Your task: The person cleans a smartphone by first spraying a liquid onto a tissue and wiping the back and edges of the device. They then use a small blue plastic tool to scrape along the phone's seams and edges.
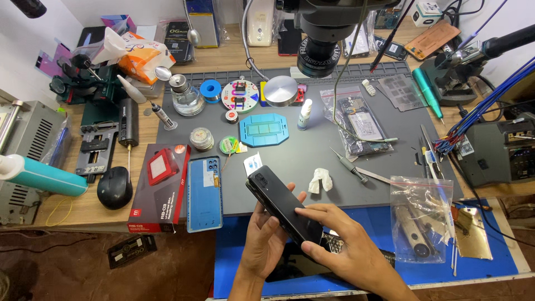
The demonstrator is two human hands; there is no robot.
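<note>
**Black phone held in both hands above the bench edge**

Nearest: left hand (266, 237) cups a black phone (283, 205) from below, fingers curled around its long edge, closed on it. Right hand (340, 239) lies across the lower end, fingers bent over the glossy face, thumb tucked beneath; also closed on it. Phone tilted, camera cluster at the upper-left end, hanging over the near edge of the grey work mat (390, 167) and the blue mat (234, 251).

Handling, as a judgement: rigid slab, light to moderate weight, smooth and likely slippery, glass faces fragile. Best taken by the long side edges, clear of the lenses.

Just beyond: crumpled white tissue (320, 180), a blue phone back cover (204, 192) left of the hands, red-and-black box (159, 189) beside it.

Mid-bench: blue jig plate (263, 129), small white bottle (304, 115), bagged parts (359, 128).

Far: microscope head (319, 33) over the mat; soldering station (504, 150) at right.
</note>
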